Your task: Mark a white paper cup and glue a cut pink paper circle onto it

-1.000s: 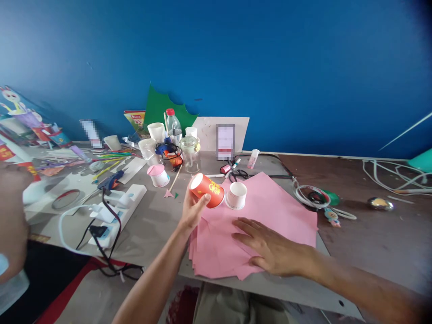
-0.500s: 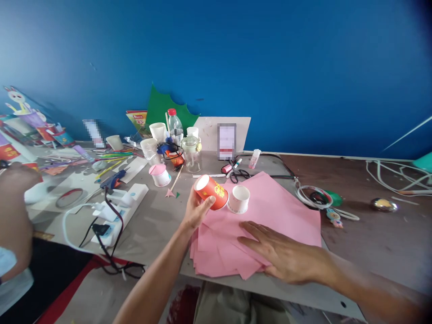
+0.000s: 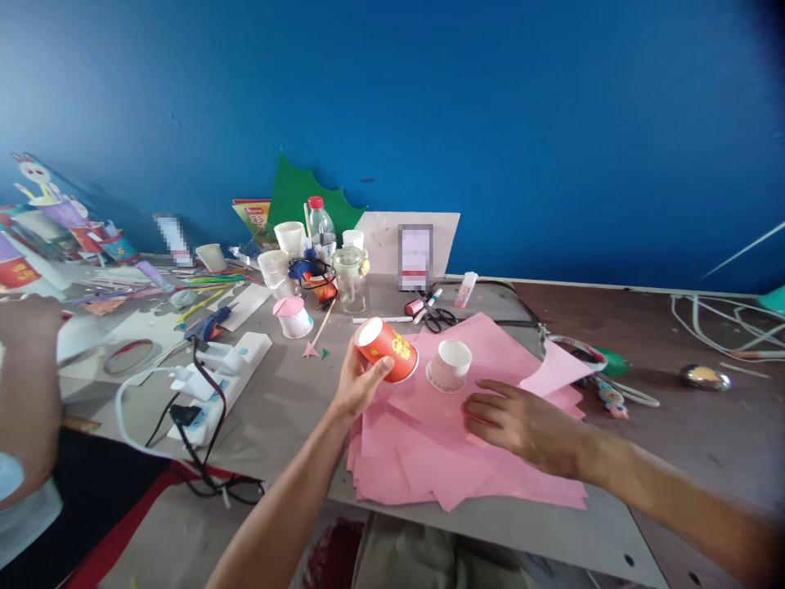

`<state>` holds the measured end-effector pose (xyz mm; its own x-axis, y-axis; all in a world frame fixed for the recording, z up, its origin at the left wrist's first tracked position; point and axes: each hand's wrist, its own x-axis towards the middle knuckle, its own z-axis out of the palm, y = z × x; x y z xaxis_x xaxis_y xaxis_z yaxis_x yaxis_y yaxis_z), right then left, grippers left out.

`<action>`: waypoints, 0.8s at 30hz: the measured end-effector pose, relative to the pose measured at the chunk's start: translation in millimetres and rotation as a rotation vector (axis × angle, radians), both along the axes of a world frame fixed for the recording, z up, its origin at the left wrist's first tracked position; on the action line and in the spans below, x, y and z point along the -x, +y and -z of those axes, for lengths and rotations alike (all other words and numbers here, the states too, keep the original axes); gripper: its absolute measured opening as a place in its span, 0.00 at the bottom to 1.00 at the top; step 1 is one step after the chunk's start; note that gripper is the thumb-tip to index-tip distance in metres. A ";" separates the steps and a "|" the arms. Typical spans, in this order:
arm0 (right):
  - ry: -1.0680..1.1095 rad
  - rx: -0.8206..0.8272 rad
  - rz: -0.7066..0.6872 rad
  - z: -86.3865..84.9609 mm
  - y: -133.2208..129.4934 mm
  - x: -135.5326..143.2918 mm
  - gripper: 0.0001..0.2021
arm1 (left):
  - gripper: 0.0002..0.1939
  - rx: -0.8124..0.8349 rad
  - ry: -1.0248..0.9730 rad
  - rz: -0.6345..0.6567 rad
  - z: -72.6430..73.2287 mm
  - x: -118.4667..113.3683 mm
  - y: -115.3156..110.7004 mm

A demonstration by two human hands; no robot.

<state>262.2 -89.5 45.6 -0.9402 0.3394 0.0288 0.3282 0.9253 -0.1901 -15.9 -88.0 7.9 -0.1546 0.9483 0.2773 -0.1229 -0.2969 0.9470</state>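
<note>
My left hand is wrapped round a red paper cup with yellow lettering, tilted so its white end faces up and left. A small white paper cup stands just right of it on a stack of pink paper. My right hand rests on the pink paper beside the white cup, palm down, fingers apart and slightly bent; its thumb is hidden. Beyond that hand, the corner of a pink sheet curls up off the stack.
Scissors and a glue bottle lie behind the paper. A pink-topped cup, a glass jar and a power strip stand leftward. Another person's arm is at far left. A coiled cable lies right.
My right hand has shifted on the paper, its fingers now more bent. The white cup has moved right, away from the red cup, and a pink sheet's right corner has risen.
</note>
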 end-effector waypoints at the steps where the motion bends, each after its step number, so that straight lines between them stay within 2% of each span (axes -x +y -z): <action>1: -0.011 -0.012 -0.033 0.9 0.6 -2.3 0.20 | 0.32 0.001 0.004 0.004 0.3 0.1 -0.1; 4: -0.088 0.059 0.001 -1.8 -2.4 -13.2 0.20 | 0.31 0.002 0.003 0.019 1.4 -0.2 -0.2; 9: -0.169 0.337 0.276 -8.3 -3.9 -29.8 0.26 | 0.33 0.035 -0.012 0.051 1.9 -1.5 0.1; 11: -0.143 0.321 0.445 -0.9 1.7 -31.2 0.26 | 0.33 0.040 -0.010 0.063 1.4 -2.1 0.1; 13: -0.151 0.221 0.596 13.0 9.5 -29.7 0.30 | 0.33 0.040 -0.014 0.073 0.8 -2.6 -0.1; 15: -0.194 0.148 0.681 28.9 16.3 -25.1 0.34 | 0.33 0.044 -0.027 0.082 0.5 -2.7 -0.2; 19: -0.216 0.128 0.636 48.4 21.5 -5.9 0.37 | 0.33 0.049 -0.033 0.081 2.3 -2.2 0.2; 24: -0.120 0.159 0.407 40.9 33.8 22.1 0.38 | 0.32 0.019 -0.004 0.073 4.4 -1.3 0.9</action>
<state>240.1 -55.7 4.7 -0.7226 0.6737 -0.1549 0.6879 0.6786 -0.2575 -14.6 -87.1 3.5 -0.0856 0.9622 0.2585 -0.1471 -0.2688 0.9519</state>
